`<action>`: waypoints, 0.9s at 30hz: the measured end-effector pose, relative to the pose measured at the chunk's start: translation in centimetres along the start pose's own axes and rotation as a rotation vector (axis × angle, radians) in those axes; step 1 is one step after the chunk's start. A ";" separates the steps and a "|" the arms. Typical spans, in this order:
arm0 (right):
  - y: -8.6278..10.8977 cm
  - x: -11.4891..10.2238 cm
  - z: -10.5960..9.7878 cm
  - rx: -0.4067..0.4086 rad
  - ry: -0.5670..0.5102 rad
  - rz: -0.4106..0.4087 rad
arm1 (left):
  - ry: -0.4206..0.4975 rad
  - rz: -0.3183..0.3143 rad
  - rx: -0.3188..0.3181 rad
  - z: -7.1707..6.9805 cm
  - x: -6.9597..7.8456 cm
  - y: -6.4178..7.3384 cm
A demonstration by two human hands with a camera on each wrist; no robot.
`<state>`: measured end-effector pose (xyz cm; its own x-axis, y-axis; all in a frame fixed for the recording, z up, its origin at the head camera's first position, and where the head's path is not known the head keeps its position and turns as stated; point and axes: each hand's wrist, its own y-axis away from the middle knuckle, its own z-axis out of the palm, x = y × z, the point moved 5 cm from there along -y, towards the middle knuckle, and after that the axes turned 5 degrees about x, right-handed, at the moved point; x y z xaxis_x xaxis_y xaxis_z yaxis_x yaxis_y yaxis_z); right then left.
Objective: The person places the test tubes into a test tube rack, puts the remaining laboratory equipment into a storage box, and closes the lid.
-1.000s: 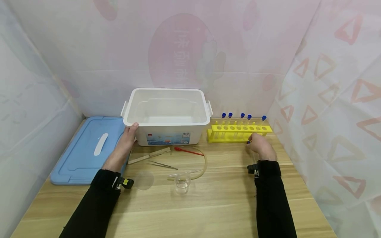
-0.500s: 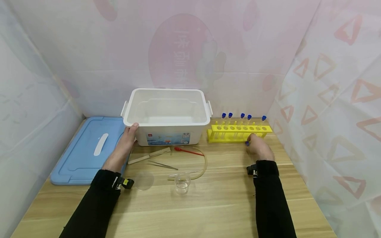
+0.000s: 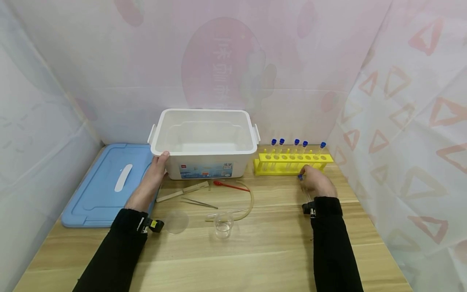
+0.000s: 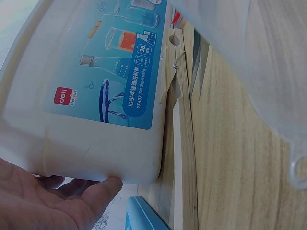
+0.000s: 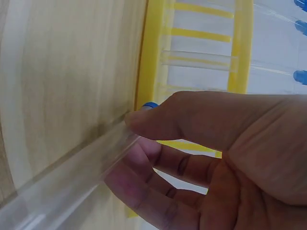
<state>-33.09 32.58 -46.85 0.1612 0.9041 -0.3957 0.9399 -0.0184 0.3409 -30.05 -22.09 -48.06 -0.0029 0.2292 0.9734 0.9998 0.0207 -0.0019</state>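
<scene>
My left hand (image 3: 152, 175) holds the near left corner of a white plastic storage box (image 3: 208, 152), its thumb up at the rim. In the left wrist view, its fingers (image 4: 103, 191) bend against the box's end wall. My right hand (image 3: 316, 181) pinches a clear test tube (image 5: 62, 172) near its blue cap (image 3: 300, 177), between thumb and fingers. The tube slants back from the cap towards my wrist, just above the table. Right behind that hand stands a yellow test tube rack (image 3: 262, 171), with several blue-capped tubes (image 3: 296, 142) upright in it.
A blue lid (image 3: 98, 190) lies left of the box. In front of the box are a wooden test tube clamp (image 3: 184, 190), tweezers (image 3: 199, 202), a red spoon (image 3: 230, 185), tan tubing (image 3: 251, 200), a clear cup (image 3: 223, 225) and a clear disc (image 3: 176, 222). Printed cloth walls surround the table.
The capped end of the tube in my right hand has shifted slightly left and towards me, and more of the tube shows. My left hand stays at the box corner.
</scene>
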 end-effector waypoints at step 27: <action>3.3 -3.1 -4.0 0.162 -0.107 -0.207 | -0.015 0.023 -0.001 -0.1 0.2 0.3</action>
<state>-31.74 31.43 -41.05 -0.0161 0.8458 -0.5332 0.9906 0.0861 0.1065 -29.80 -22.09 -47.83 0.0195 0.2438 0.9696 0.9996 0.0140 -0.0237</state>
